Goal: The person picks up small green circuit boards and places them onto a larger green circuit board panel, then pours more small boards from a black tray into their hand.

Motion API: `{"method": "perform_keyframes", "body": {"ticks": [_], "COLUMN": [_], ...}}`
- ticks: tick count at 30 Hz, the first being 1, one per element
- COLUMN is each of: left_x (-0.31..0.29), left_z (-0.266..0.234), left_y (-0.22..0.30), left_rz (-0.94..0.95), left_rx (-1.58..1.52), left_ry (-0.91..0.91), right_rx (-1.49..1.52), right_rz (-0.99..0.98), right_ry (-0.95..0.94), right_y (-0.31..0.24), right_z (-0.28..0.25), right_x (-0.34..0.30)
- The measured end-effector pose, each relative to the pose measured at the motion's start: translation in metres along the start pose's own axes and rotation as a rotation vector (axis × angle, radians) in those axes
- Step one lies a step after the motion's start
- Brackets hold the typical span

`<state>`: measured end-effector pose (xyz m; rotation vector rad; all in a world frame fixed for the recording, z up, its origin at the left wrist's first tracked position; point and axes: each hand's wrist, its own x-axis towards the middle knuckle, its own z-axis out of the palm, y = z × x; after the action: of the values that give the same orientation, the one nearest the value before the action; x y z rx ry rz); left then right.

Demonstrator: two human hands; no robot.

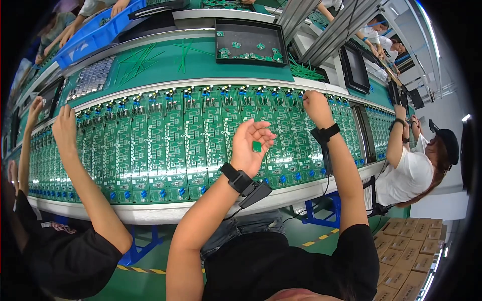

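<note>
1. At nine o'clock, a co-worker's hand point(64, 120) is limiting room over the long circuit boards point(173, 150); a pale rail point(145, 214) is edging them at six.
2. Centrally, a small green circuit board point(257, 146) is lying in the left hand point(247, 143), cupped loosely, palm up.
3. At two o'clock, the right hand point(317, 108) is bending downward; its grasp I cannot tell.

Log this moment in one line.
left hand: palm up, small green board in it | right hand: curled, at far edge of circuit-board row | black tray: small boards inside
</note>
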<state>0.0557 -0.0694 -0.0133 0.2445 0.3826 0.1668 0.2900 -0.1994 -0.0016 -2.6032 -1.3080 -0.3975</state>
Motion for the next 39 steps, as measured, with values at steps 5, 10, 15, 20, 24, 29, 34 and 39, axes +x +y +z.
{"method": "perform_keyframes", "body": {"ticks": [5, 10, 15, 20, 24, 29, 34, 39], "left_x": [0.003, 0.003, -0.001, 0.003, 0.003, 0.001, 0.003, 0.006], "left_z": [-0.001, -0.002, 0.0, -0.003, 0.001, -0.001, -0.004, -0.003], "left_y": [-0.002, 0.0, -0.002, 0.001, -0.002, -0.002, -0.003, -0.004], "left_rz": [-0.009, -0.003, -0.037, 0.004, 0.001, -0.029, -0.057, -0.066], "left_rx": [0.009, 0.012, 0.026, 0.046, 0.044, 0.044, 0.019, 0.029], "left_ry": [0.002, 0.002, 0.016, 0.023, 0.045, 0.055, 0.028, 0.046], "right_rx": [-0.076, -0.1, 0.251, 0.43, -0.181, -0.117, 0.123, 0.395], "right_rz": [-0.02, -0.001, 0.037, 0.073, 0.103, 0.153, 0.182, 0.089], "right_ry": [-0.107, -0.16, -0.068, -0.25, -0.254, -0.176, -0.22, -0.039], "right_y": [0.009, -0.012, -0.03, -0.035, -0.045, -0.074, -0.103, -0.127], "right_z": [0.002, -0.02, -0.027, 0.01, 0.036, 0.054, 0.061, 0.085], "right_x": [0.007, 0.019, 0.08, 0.147, 0.168, 0.173, 0.181, 0.182]}}
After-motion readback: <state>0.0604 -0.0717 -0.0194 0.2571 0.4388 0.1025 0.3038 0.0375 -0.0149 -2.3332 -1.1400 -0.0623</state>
